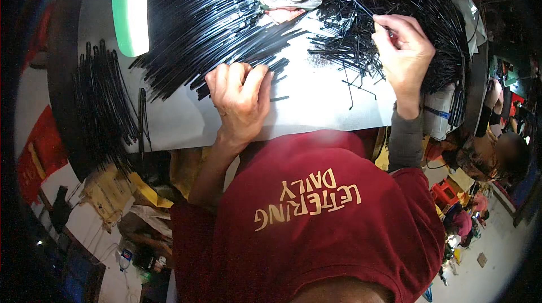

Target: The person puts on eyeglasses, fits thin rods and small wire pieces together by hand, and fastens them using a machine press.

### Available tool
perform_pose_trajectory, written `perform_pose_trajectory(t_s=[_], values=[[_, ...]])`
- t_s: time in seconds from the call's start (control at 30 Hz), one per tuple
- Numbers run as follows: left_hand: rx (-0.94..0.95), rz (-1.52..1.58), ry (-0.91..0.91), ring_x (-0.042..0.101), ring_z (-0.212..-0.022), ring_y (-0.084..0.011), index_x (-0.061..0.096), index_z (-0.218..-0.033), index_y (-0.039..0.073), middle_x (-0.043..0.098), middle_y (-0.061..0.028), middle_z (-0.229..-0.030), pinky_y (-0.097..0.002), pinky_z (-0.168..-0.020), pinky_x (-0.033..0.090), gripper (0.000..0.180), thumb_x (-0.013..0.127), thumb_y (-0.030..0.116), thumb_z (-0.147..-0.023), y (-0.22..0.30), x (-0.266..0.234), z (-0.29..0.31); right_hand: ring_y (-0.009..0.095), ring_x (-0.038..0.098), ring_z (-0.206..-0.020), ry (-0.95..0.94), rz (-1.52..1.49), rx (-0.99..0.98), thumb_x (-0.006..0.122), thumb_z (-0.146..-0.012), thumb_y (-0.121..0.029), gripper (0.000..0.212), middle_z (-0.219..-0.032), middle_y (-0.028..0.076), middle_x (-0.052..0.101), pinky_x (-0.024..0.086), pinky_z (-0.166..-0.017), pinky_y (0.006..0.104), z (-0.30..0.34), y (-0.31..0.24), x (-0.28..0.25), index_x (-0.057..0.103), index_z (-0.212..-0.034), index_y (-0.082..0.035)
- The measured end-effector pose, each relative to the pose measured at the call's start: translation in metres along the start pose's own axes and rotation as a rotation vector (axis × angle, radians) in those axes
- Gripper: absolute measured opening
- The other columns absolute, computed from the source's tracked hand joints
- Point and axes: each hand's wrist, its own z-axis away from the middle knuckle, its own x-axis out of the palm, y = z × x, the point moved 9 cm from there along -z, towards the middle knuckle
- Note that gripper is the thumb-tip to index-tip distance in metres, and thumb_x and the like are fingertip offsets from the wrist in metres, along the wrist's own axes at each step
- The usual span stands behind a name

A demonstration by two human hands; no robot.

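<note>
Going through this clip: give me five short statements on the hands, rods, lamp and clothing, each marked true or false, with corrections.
1. The left hand is curled at the near ends of the long black rods. True.
2. The right hand is flat and empty. False: thumb and finger pinch a thin rod.
3. The lamp is on the person's right. False: it is on the left.
4. A jumbled black pile lies around the right hand. True.
5. The shirt is blue. False: it is dark red.
</note>
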Motion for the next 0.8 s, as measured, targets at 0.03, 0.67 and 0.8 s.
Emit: perform_pose_trajectory(t_s=[0.03, 0.67, 0.8], values=[[-0.006, 0.002, -0.002, 0.051, -0.075, -0.0205, 0.068, -0.09, 0.008, 0.054, -0.0043, -0.079, -0.0358, -0.071, 0.034, 0.023, 0.079, 0.01, -0.07, -0.002, 0.001, 0.0, 0.006, 0.062, -0.064, -0.023, -0.031, -0.009, 0.071, -0.074, 0.004, 0.02, -0.083, 0.003, 0.068, 0.048, -0.056, 0.0193, -0.005, -0.001, -0.001, 0.073, -0.092, -0.005], [-0.001, -0.001, 0.003, 0.051, -0.075, -0.0208, 0.067, -0.091, 0.008, 0.054, -0.0047, -0.079, -0.0358, -0.072, 0.035, 0.024, 0.079, 0.008, -0.07, 0.001, -0.001, -0.001, 0.013, 0.057, -0.065, -0.132, -0.869, 0.413, 0.06, -0.077, 0.008, 0.016, -0.1, 0.013, 0.062, 0.046, -0.056, 0.0243, 0.024, 0.005, -0.042, 0.065, -0.089, 0.0], [-0.003, -0.014, 0.002, 0.052, -0.076, -0.0211, 0.067, -0.091, 0.008, 0.054, -0.005, -0.08, -0.0362, -0.072, 0.035, 0.025, 0.079, 0.009, -0.069, 0.001, -0.001, 0.001, 0.014, 0.06, -0.066, -0.271, -1.065, 0.543, 0.06, -0.077, 0.009, 0.016, -0.097, 0.012, 0.063, 0.049, -0.057, 0.0249, 0.055, 0.025, 0.016, 0.065, -0.09, -0.001]])
